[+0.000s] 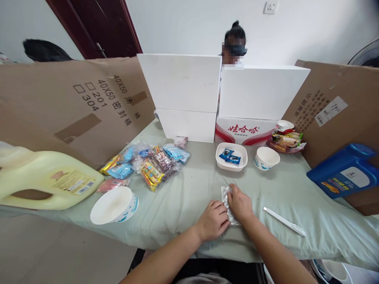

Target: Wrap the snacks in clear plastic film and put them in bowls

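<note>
Both of my hands rest on a small silvery snack packet (225,196) lying on the pale green cloth near the table's front edge. My left hand (213,219) has its fingers curled against the packet's lower left side. My right hand (240,204) presses on the packet from the right, covering most of it. A white square dish (231,167) holding two blue wrapped snacks (230,156) stands just beyond my hands. A white paper cup (267,158) stands to its right.
A pile of several wrapped snacks (151,163) lies at centre left. A white bowl (114,205), a yellow jug (44,181), a blue jug (345,173), a white pen-like tool (284,221) and a plate of snacks (286,141) surround them. Cardboard and white boxes (189,94) wall the back; a person sits behind.
</note>
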`<action>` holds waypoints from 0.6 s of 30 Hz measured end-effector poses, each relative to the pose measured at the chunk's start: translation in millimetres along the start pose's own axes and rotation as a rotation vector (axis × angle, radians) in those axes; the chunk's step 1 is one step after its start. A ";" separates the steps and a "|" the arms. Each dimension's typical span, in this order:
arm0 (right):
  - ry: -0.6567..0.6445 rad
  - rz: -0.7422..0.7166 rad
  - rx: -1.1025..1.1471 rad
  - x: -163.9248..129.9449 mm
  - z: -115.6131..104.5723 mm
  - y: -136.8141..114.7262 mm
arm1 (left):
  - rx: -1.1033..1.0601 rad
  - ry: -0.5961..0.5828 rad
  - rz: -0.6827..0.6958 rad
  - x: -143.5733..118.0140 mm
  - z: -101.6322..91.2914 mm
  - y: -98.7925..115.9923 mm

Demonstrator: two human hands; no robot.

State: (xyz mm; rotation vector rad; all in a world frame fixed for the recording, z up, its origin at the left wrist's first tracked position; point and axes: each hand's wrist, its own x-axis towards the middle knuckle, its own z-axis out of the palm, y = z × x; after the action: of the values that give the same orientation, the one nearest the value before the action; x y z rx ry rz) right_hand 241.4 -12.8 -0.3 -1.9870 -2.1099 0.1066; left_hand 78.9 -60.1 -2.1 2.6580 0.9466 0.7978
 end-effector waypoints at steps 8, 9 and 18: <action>0.090 -0.202 -0.044 0.2 -27.6 24.2 | -0.039 -0.040 -0.057 1.5 -0.7 -0.6; 0.072 -0.320 -0.033 -4.3 -26.0 22.1 | -0.039 -0.033 -0.062 1.5 -0.6 -0.2; -0.108 -0.541 -0.093 -16.8 4.0 15.2 | 0.003 -0.018 -0.004 -0.9 -1.9 3.2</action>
State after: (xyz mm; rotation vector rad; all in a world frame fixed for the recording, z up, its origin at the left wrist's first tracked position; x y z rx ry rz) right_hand 256.0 -27.9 -9.5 -1.4093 -2.6824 0.0178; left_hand 78.9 -63.1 0.3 2.6605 0.9495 0.7705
